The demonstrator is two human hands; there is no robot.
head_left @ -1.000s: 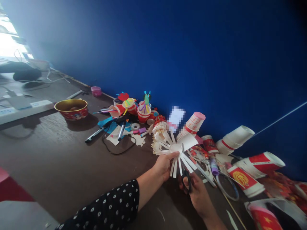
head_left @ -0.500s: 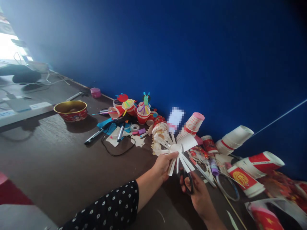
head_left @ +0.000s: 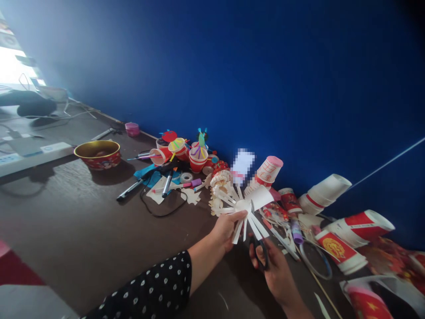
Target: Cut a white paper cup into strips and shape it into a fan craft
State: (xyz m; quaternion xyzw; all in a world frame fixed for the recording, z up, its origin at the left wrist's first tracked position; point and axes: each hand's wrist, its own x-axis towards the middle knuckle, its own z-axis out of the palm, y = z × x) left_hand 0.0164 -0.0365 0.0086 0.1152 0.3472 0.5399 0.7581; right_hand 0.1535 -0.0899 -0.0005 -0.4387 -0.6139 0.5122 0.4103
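A white paper cup (head_left: pixel 243 206) is cut into strips that fan out around its round base, with one wide uncut section at the upper right. My left hand (head_left: pixel 226 229) pinches it near the base, thumb on top. Below and to the right, my right hand (head_left: pixel 272 265) has its fingers through the black handles of a pair of scissors (head_left: pixel 262 254). The scissor blades reach up behind the strips and show beside the wide section; how far apart they are is hard to tell.
A red and gold bowl (head_left: pixel 98 155) stands at the left near a white power strip (head_left: pixel 40 156). Decorated cups (head_left: pixel 198 159), markers (head_left: pixel 168 184) and scraps lie along the blue wall. Stacked paper cups (head_left: pixel 325 193), a tape ring (head_left: pixel 315 260) and a thin stick are on the right.
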